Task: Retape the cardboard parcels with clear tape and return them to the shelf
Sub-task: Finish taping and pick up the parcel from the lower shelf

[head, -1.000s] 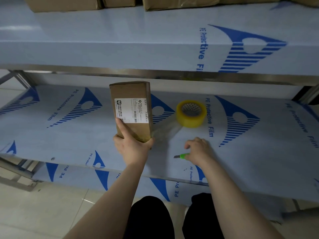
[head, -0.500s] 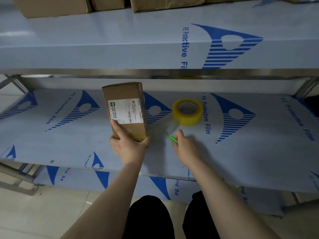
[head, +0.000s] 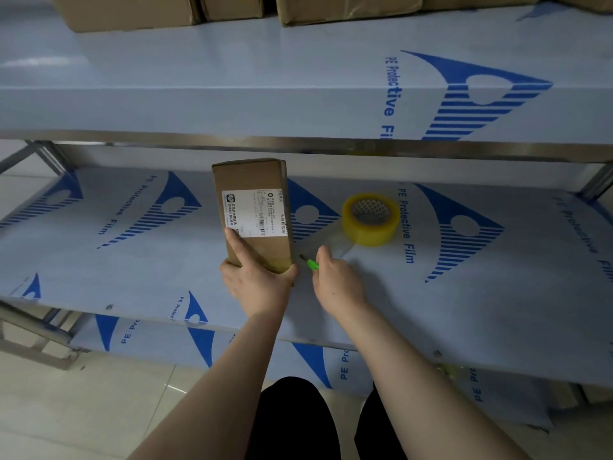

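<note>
A tall brown cardboard parcel [head: 251,180] with a white shipping label stands on end on the middle shelf [head: 464,310]. My left hand [head: 257,282] grips its lower end, forefinger up along the front face. A strip of clear tape [head: 326,242] runs from the parcel's right side to a yellowish tape roll [head: 371,223] lying flat on the shelf. My right hand [head: 336,282] holds a small green cutter [head: 310,263], its tip against the tape close to the parcel.
Several cardboard boxes [head: 132,9] stand along the back of the top shelf [head: 232,94]. Steel frame bars [head: 331,147] edge the shelves, with a lower shelf [head: 232,343] and tiled floor [head: 83,410] below. My knees are at the bottom.
My right hand has carried the green cutter from the shelf front up and left to the tape strip beside the parcel. The left hand kept its grip on the parcel.
</note>
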